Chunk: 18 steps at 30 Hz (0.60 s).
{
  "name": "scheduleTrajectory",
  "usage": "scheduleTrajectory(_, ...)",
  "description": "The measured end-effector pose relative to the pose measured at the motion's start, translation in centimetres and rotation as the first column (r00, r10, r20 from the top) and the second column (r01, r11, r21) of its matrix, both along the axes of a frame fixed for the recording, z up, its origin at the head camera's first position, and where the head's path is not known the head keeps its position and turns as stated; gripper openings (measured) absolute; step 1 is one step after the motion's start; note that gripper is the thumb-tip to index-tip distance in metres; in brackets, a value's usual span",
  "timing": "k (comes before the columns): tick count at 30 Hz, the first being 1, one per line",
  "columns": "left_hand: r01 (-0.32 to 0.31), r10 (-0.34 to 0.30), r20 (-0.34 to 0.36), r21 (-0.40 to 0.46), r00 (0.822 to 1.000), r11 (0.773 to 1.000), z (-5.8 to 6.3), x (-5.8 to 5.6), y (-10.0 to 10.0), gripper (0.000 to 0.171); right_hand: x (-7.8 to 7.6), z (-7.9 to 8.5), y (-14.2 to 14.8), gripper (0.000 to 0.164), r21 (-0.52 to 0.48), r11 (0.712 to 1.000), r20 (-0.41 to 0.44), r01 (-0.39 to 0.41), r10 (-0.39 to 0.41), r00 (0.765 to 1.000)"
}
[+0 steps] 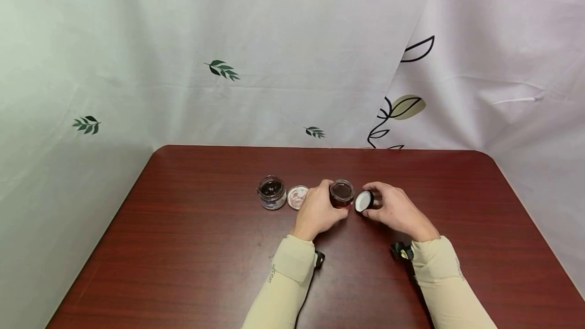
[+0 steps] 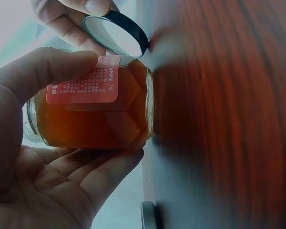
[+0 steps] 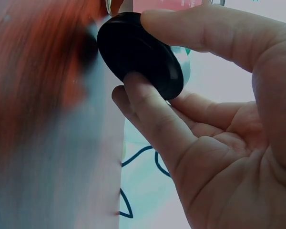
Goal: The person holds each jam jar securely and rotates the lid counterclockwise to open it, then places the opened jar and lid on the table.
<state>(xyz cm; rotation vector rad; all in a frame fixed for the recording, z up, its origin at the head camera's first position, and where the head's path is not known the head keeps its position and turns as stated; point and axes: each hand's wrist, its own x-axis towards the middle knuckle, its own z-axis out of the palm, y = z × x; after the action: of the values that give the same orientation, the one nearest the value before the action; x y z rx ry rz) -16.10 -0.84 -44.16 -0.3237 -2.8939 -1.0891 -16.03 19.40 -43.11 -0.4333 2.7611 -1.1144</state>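
In the head view my left hand (image 1: 320,210) grips an uncapped glass jar (image 1: 341,194) from its left side. The left wrist view shows amber contents in the jar (image 2: 95,121) and a red label (image 2: 86,88) under the thumb. Just right of it, my right hand (image 1: 396,208) pinches a round lid (image 1: 363,201) between thumb and fingers. The lid is tilted, its white inside facing the jar. Its black outer side (image 3: 138,55) shows in the right wrist view. Whether the lid's lower edge touches the table cannot be told.
Left of the hands stands a second open glass jar (image 1: 271,193) with dark contents. Between it and my left hand lies a pale patterned lid (image 1: 298,197). Everything rests on a reddish-brown wooden table (image 1: 205,258), with white printed cloth (image 1: 283,55) hanging behind its far edge.
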Motion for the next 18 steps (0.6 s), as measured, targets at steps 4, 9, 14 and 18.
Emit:
scheduleTrajectory(4, -0.004, 0.004, -0.005, -0.009, 1.000, 1.000, -0.01, -0.04, -0.03, 0.059, -0.08, 0.00, 0.13, 0.055, 0.018, 1.000, 0.001, 0.003, -0.003, 1.000)
scheduleTrajectory(9, -0.006, 0.006, -0.012, -0.008, 1.000, 1.000, -0.04, 0.00, -0.05, 0.059, -0.16, -0.04, 0.26, 0.056, 0.041, 0.999, 0.001, 0.003, -0.003, 1.000)
scheduleTrajectory(14, -0.006, 0.006, -0.012, -0.008, 1.000, 1.000, -0.07, 0.00, -0.03, 0.060, -0.14, -0.14, 0.35, 0.057, 0.044, 0.999, 0.027, 0.003, -0.004, 1.000)
scheduleTrajectory(18, -0.005, 0.005, -0.011, -0.007, 1.000, 1.000, -0.09, -0.01, -0.02, 0.060, -0.09, -0.18, 0.36, 0.057, 0.048, 0.999, 0.040, -0.004, 0.002, 0.999)
